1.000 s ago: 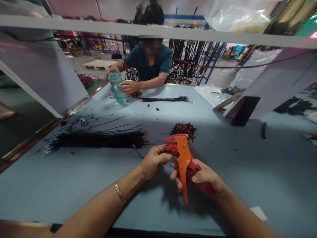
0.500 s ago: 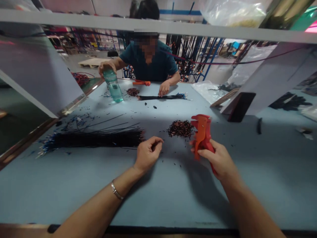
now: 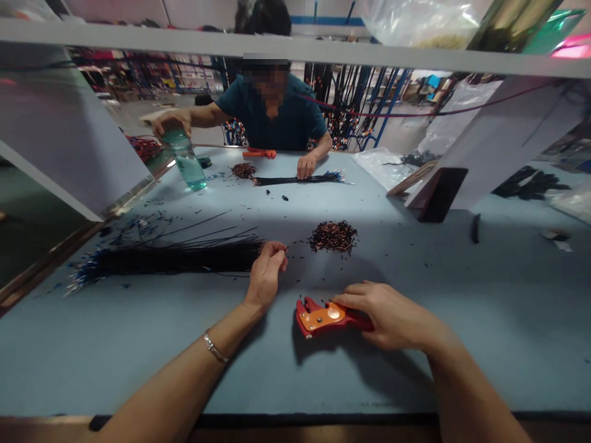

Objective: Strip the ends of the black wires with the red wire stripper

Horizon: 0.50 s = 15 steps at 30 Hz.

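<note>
My left hand [image 3: 266, 275] is closed in a pinch at the right end of a thick bundle of black wires [image 3: 175, 258]. A thin dark wire tip [image 3: 286, 248] pokes out past its fingertips; the rest of that wire is hidden. My right hand [image 3: 385, 314] is around the handles of a red and orange wire stripper [image 3: 323, 316], which is turned on its side low over the table, jaws pointing left. Beyond my hands lies a heap of short black and copper-coloured offcuts [image 3: 333, 237].
Across the table [image 3: 258, 381] a co-worker holds a teal bottle [image 3: 187, 163] and rests a hand on a smaller wire bundle [image 3: 295, 179]. Another stripper [image 3: 259, 154] lies there. A dark phone [image 3: 443, 194] leans at the right post. A shelf bar [image 3: 295, 46] crosses above.
My right hand has brought the wire stripper down and left, turning it from upright onto its side. My left hand has shifted slightly left and up. The co-worker's bottle has moved left.
</note>
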Available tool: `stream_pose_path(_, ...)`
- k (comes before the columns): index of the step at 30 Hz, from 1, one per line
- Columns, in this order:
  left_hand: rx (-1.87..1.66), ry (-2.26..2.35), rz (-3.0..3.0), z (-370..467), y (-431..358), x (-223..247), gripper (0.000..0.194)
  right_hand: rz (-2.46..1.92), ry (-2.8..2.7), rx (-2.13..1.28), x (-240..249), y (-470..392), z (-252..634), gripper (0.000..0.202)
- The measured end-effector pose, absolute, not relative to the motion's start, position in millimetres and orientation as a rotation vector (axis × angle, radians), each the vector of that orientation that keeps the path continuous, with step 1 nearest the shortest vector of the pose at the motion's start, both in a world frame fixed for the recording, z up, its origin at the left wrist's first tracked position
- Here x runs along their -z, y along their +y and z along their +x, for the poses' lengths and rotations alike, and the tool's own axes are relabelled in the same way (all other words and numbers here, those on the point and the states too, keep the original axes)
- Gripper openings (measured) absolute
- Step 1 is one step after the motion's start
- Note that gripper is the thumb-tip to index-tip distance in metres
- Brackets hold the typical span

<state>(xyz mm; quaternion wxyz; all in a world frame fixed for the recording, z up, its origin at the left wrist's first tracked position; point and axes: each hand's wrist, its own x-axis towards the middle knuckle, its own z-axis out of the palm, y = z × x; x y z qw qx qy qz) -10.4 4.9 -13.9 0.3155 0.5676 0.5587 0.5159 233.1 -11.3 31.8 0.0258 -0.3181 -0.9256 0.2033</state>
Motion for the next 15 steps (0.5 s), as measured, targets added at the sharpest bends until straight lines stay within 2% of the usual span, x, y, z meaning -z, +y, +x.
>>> stream_pose_path(8, -1.360, 1.437, 1.535, -7, 6, 15, 0.015, -1.648, -2.694, -0.010, -20, 5, 251, 0.047)
stream_pose_path(10, -1.377, 1.450, 1.529, -8, 8, 18, 0.017, -1.623, -2.689, -0.035, -22, 5, 250, 0.049)
stream_pose_path(15, -1.419, 1.505, 1.505, -11, 10, 20, 0.023, -1.090, -2.840, -0.406, -24, -9, 226, 0.056)
